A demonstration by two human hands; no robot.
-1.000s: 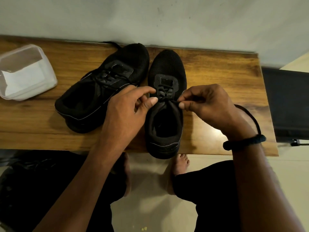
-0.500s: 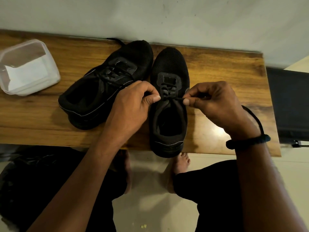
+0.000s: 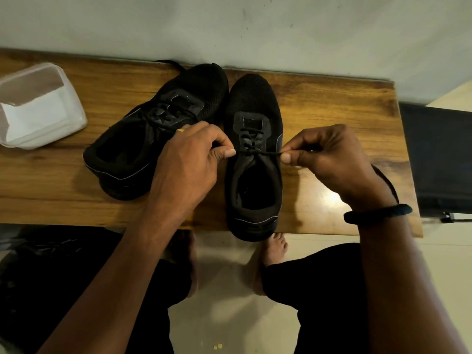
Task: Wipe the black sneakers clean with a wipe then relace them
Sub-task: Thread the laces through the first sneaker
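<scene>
**Black lace pulled tight across the right sneaker**

Black on black here, so the details are a bit hard to read. Two sneakers sit side by side on the wooden surface (image 3: 332, 103), toes toward the wall. My left hand (image 3: 189, 162) is pinched shut on one end of the lace (image 3: 258, 152), thumb and forefinger squeezing it just left of the right sneaker (image 3: 254, 159). My right hand (image 3: 329, 159) is pinched shut on the other end, just off that shoe's right side. Between them the lace runs taut and nearly level across the top of the tongue, right above the shoe's opening. Below that line the eyelets look laced in a few crossings up toward the toe.

That sneaker's heel hangs slightly past the near edge of the surface. Its partner, the left sneaker (image 3: 143, 149), lies angled, toe almost touching the other toe, heel swung out left, partly under my left wrist. Its laces look threaded too, with one loose end trailing off past the toe at the back edge.

Far left there's a clear tub (image 3: 74, 108) with white wipes (image 3: 33, 116) inside, well apart from the shoes. I've got a dark band (image 3: 378, 213) on my right wrist.
</scene>
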